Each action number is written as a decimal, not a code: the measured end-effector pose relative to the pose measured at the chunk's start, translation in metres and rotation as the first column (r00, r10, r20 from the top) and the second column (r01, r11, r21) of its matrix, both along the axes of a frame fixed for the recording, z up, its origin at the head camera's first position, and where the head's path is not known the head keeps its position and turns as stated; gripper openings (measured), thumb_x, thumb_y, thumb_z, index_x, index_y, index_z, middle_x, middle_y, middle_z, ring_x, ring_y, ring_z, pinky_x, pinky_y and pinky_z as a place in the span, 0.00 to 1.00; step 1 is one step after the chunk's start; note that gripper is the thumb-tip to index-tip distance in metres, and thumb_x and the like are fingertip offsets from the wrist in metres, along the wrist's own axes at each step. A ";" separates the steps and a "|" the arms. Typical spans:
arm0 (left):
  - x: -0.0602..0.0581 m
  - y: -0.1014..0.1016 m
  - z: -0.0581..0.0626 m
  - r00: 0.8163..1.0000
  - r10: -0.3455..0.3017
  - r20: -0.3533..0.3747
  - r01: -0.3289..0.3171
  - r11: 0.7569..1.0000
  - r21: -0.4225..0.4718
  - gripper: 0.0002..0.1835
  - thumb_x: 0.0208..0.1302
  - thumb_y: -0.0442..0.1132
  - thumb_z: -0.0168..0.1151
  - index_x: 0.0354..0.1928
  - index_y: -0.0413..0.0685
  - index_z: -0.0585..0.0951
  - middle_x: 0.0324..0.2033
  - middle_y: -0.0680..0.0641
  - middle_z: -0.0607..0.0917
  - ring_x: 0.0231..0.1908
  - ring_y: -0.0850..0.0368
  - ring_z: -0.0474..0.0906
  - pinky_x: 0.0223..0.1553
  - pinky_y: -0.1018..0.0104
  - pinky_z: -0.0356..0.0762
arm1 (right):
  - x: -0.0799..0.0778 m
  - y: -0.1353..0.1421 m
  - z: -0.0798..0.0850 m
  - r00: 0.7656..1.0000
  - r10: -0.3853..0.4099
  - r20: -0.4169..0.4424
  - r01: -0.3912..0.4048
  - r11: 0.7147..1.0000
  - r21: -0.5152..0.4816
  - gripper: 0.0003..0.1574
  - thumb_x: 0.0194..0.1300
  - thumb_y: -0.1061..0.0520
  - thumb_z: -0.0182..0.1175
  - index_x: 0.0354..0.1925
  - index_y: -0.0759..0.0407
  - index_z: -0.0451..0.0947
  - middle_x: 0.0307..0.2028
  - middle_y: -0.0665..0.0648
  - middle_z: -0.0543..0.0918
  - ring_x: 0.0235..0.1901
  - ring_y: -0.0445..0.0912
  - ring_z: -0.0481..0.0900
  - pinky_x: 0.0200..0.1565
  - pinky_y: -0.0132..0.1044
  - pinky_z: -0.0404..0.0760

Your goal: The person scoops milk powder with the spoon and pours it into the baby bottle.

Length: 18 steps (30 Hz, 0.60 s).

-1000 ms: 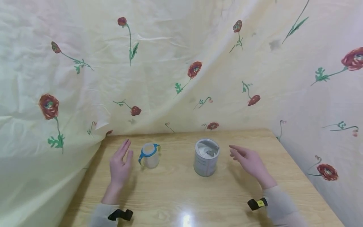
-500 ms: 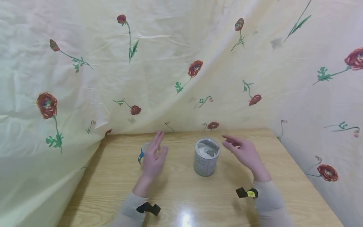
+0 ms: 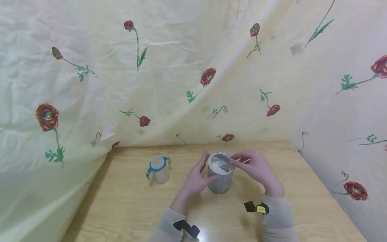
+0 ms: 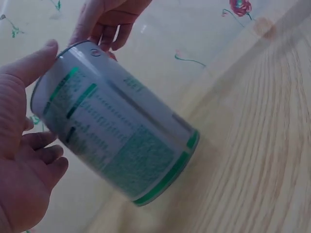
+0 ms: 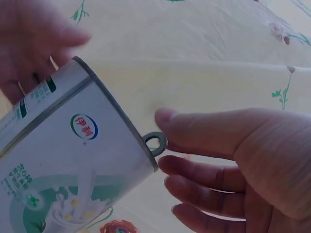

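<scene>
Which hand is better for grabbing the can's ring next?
Probably the right hand: its thumb and fingers are close by the ring on the can. The left hand is at the can's other side.

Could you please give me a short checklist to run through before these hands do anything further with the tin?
1. Milk tin upright on the table: ok.
2. Grey ring in view at the tin's rim: ok.
3. Right hand gripping that ring: cannot tell; it is close by.
4. Left hand holding the tin firmly: cannot tell; it is alongside.
5. Two-handled cup clear of both hands: ok.
</scene>
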<state>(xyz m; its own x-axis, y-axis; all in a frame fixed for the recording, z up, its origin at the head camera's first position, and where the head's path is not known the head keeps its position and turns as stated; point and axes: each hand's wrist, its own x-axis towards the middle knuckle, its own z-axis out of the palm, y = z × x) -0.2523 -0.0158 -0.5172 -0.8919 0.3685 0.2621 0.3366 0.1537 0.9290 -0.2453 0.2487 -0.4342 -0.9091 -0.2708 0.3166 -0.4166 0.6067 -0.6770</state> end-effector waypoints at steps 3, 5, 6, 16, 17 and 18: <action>0.000 0.009 -0.004 1.000 0.010 0.029 -0.010 1.000 0.005 0.59 0.64 0.52 0.80 0.87 0.54 0.52 0.83 0.53 0.58 0.80 0.51 0.57 0.79 0.52 0.59 | 0.001 -0.004 0.002 0.999 0.020 -0.039 -0.018 0.999 0.034 0.09 0.68 0.55 0.76 0.45 0.55 0.93 0.41 0.45 0.91 0.38 0.42 0.87 0.42 0.39 0.89; 0.000 0.012 -0.007 0.999 0.025 0.048 -0.026 0.999 0.019 0.59 0.61 0.52 0.82 0.87 0.55 0.53 0.82 0.53 0.60 0.80 0.47 0.59 0.79 0.49 0.60 | 0.002 -0.008 0.002 0.998 0.028 -0.057 -0.024 0.998 0.060 0.06 0.67 0.56 0.76 0.43 0.54 0.93 0.38 0.44 0.91 0.37 0.41 0.87 0.41 0.39 0.89; 0.001 0.013 -0.007 0.998 0.031 0.054 -0.032 0.999 0.028 0.59 0.61 0.52 0.82 0.87 0.55 0.54 0.82 0.53 0.62 0.79 0.47 0.60 0.78 0.49 0.61 | 0.002 -0.009 0.001 0.998 0.024 -0.064 -0.019 0.997 0.073 0.06 0.67 0.56 0.77 0.42 0.53 0.93 0.37 0.44 0.91 0.36 0.41 0.87 0.41 0.39 0.88; -0.002 0.018 -0.012 0.997 0.073 0.039 -0.075 0.995 0.062 0.55 0.57 0.51 0.85 0.84 0.61 0.64 0.79 0.55 0.68 0.78 0.51 0.64 0.77 0.50 0.65 | 0.011 -0.021 0.010 0.990 -0.076 -0.122 0.104 0.966 0.236 0.04 0.67 0.53 0.77 0.35 0.51 0.94 0.29 0.43 0.87 0.28 0.39 0.78 0.32 0.38 0.80; -0.003 0.018 -0.012 0.997 0.075 0.036 -0.077 0.995 0.062 0.55 0.57 0.51 0.85 0.84 0.61 0.64 0.79 0.55 0.68 0.77 0.52 0.65 0.77 0.50 0.65 | 0.012 -0.022 0.011 0.989 -0.075 -0.130 0.105 0.963 0.248 0.04 0.67 0.53 0.76 0.34 0.51 0.94 0.29 0.43 0.86 0.27 0.39 0.77 0.31 0.38 0.80; -0.003 0.018 -0.013 0.997 0.076 0.035 -0.078 0.995 0.064 0.55 0.57 0.51 0.85 0.83 0.62 0.64 0.79 0.55 0.68 0.78 0.52 0.65 0.77 0.50 0.65 | 0.012 -0.023 0.011 0.988 -0.072 -0.140 0.106 0.960 0.258 0.04 0.67 0.53 0.76 0.34 0.51 0.94 0.28 0.43 0.86 0.26 0.39 0.77 0.30 0.38 0.79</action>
<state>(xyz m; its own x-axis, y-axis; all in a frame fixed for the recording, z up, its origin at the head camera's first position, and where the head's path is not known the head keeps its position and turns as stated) -0.2552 0.0027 -0.5298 -0.9253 0.2814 0.2543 0.2960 0.1165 0.9481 -0.2331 0.2259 -0.4229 -0.8900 -0.2802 0.3598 -0.4253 0.7949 -0.4328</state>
